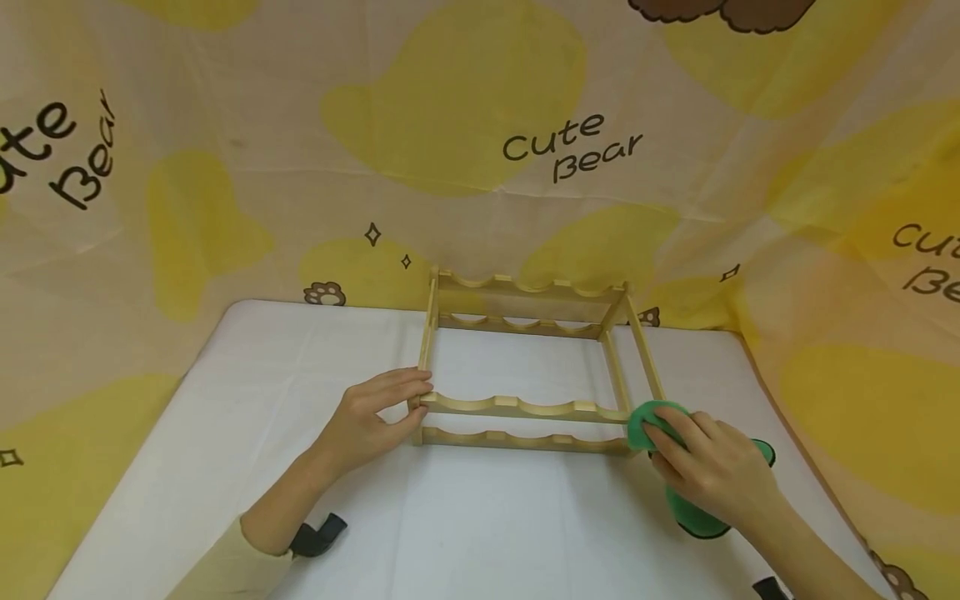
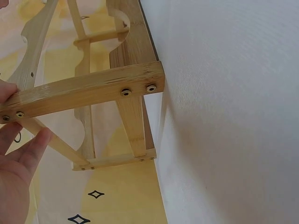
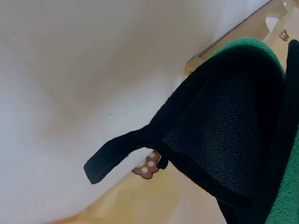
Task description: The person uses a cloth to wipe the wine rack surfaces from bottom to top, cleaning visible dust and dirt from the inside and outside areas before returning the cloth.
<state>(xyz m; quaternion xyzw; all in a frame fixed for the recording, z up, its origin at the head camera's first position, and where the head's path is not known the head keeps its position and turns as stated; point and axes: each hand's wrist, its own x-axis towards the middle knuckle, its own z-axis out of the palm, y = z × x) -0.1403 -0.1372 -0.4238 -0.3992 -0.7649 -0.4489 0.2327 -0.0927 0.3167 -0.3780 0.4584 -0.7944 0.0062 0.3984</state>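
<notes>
Here we are: my left hand [image 1: 375, 419] pinches wooden rack [image 1: 513, 407] at eight o'clock, my right hand [image 1: 712, 467] grips green cloth [image 1: 699, 514] at rack's four-o'clock corner.

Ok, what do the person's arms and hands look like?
The left hand and right hand are bare: no gloves or rings visible. A plain, pale cream sleeve covers part of the left forearm, ending short of the wrist; no sleeve shows on the right forearm. A small black piece juts out beside the left forearm, another beside the right.
</notes>
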